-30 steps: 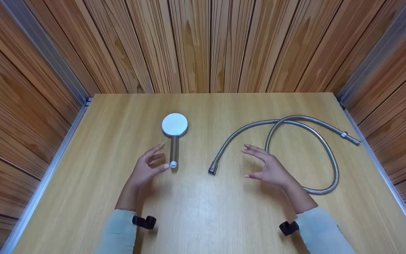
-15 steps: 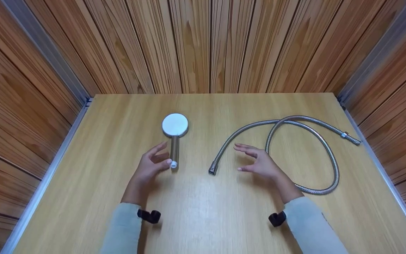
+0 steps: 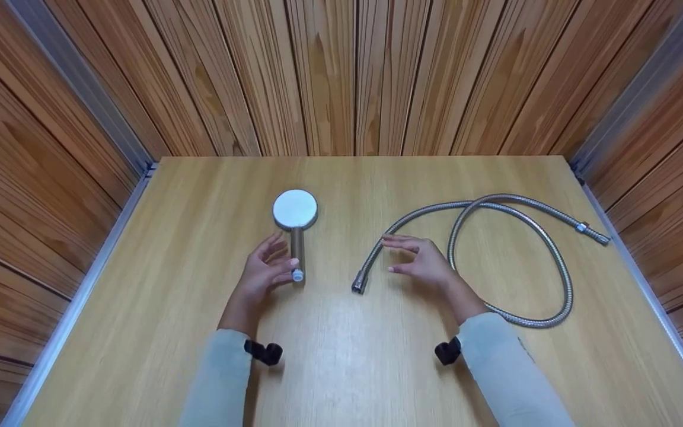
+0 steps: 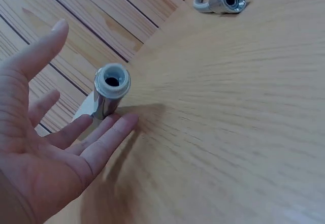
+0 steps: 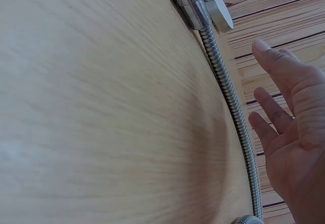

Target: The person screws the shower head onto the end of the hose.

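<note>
A shower head point(image 3: 295, 209) with a round white face lies on the table, its grey handle pointing toward me. My left hand point(image 3: 260, 271) is at the left of that handle, thumb overlapping its threaded end in the head view. In the left wrist view the fingers point(image 4: 101, 148) reach beside and under the handle end point(image 4: 112, 82), with the thumb held well apart. A looped metal shower hose point(image 3: 564, 276) lies at the right. My right hand point(image 3: 427, 262) hovers near its left stretch, fingers extended and thumb apart, holding nothing. The hose's conical connector point(image 5: 190, 5) lies left of that hand.
The wooden table point(image 3: 329, 367) is bounded by plank walls point(image 3: 329, 77) at the back and sides, with metal rails point(image 3: 74, 296) along the side edges. The hose's other end, with a nut point(image 3: 581, 227), lies near the right edge. Each wrist wears a small black camera point(image 3: 264, 352).
My left hand has moved right and slightly away from me, up to the shower head's handle. My right hand has moved left toward the hose's connector end. The shower head and hose lie still.
</note>
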Available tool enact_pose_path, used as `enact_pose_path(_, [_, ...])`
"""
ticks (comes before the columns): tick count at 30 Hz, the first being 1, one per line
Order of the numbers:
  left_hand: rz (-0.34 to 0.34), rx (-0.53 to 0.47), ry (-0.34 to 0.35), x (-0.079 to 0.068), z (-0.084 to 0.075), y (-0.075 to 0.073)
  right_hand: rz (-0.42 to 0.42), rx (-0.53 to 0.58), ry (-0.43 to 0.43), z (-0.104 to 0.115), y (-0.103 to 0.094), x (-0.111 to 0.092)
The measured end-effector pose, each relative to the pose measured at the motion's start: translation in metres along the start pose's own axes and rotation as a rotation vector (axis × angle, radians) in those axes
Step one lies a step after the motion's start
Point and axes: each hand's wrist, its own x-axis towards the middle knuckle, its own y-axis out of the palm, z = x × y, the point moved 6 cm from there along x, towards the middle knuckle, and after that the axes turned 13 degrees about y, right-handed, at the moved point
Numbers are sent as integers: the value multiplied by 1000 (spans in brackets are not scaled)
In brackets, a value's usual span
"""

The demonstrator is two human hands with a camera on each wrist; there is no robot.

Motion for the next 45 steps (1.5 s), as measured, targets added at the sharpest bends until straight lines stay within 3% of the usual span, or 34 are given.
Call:
enact_pose_path(4, [-17,15,7,4,2,2,-1,11,19,2,3,7])
enact_pose_path(8, [-70,73,-30,8,4,2,8,-20,45,3,9,14])
enact_pose_path(12, [-80,111,-66,12,6,7,14,-41,55,5,16,20])
enact_pose_path(22, [-126,69,-69,18,15,22,19,-103,16,7,27,26])
enact_pose_path(27, [-59,-14,-80,14,17,23,27,-139,-7,6,27,27])
enact_pose_path(35, [116,-151,12,4,5,34,66,-240,-62,4,29,29])
enact_pose_path(45, [305,-386,85,-3,-9,52,34,-347,-116,5,30,27])
